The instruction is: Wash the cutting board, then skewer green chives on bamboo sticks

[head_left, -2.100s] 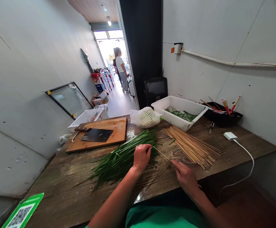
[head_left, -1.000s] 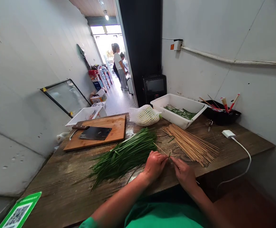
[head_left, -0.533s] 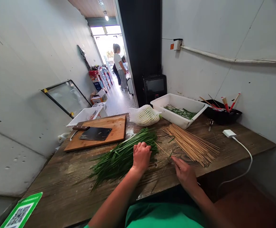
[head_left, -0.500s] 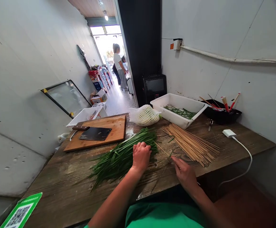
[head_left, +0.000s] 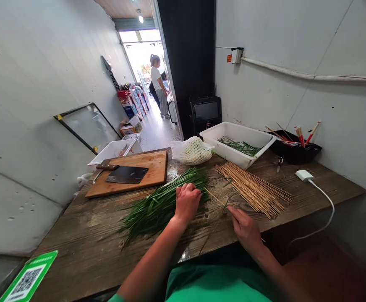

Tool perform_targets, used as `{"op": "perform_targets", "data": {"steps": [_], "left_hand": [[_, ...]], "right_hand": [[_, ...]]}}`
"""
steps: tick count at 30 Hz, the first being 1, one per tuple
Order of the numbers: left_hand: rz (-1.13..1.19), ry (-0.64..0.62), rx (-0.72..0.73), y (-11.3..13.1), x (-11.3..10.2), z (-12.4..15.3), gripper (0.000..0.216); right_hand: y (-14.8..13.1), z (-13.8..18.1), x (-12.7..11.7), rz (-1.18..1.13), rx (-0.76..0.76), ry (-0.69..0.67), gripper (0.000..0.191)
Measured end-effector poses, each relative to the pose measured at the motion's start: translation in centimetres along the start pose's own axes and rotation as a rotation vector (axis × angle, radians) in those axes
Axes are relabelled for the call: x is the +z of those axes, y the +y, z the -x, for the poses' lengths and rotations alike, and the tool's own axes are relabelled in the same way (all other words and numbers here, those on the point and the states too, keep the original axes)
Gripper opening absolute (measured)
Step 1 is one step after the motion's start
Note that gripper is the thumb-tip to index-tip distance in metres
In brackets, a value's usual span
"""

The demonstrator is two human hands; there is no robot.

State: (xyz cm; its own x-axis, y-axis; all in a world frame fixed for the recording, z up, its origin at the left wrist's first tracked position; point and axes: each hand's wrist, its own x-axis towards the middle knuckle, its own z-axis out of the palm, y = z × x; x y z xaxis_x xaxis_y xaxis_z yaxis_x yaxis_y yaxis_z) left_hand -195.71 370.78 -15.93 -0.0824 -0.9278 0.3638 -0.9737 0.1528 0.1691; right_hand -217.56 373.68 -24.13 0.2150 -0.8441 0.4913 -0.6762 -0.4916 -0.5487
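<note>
A pile of long garlic chives [head_left: 158, 205] lies across the middle of the wooden table. My left hand [head_left: 187, 201] rests on its right end, fingers curled closed over the green leaves; the fingertips are hidden. Between thumb and fingers, my right hand [head_left: 244, 228] grips a thin bamboo skewer [head_left: 215, 197]. The skewer slants up and left, its point near the chives beside my left hand. A short bit of green shows on it close to my right fingers. Many loose bamboo skewers [head_left: 254, 191] are fanned out to the right.
A cleaver [head_left: 128, 175] lies on a cutting board [head_left: 156, 170] at left. Behind the chives sit a net-wrapped bundle [head_left: 194, 152] and a white tub [head_left: 208, 133] holding some chives. A black bowl [head_left: 296, 155] and white charger [head_left: 304, 175] are at right. A person [head_left: 158, 86] stands in the far doorway.
The view has shifted slightly. Both hands keep nearly the same places and grips, and the skewer's point stays near the chives.
</note>
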Motion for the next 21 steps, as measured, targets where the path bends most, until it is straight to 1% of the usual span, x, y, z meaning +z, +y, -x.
{"op": "perform_targets", "data": {"steps": [4,7,11,15,21], "left_hand": [[0.142,0.098,0.024,0.4,-0.2,0.0,0.017],[0.226,0.134,-0.003,0.4,0.1,0.0,0.014],[0.290,0.152,-0.092,0.2,0.6,-0.2,0.012],[0.306,0.130,-0.166,0.2,0.9,-0.4,0.012],[0.336,0.135,-0.215,0.3,1.2,-0.4,0.013]], "right_hand": [[-0.2,0.2,-0.2,-0.042,-0.011,0.024,0.036],[-0.2,0.5,-0.1,-0.066,-0.008,0.019,0.035],[0.0,0.7,0.0,-0.066,-0.009,0.004,0.035],[-0.1,0.6,-0.1,-0.068,-0.003,-0.005,0.035],[0.0,0.6,-0.1,-0.044,-0.002,0.002,0.035]]}}
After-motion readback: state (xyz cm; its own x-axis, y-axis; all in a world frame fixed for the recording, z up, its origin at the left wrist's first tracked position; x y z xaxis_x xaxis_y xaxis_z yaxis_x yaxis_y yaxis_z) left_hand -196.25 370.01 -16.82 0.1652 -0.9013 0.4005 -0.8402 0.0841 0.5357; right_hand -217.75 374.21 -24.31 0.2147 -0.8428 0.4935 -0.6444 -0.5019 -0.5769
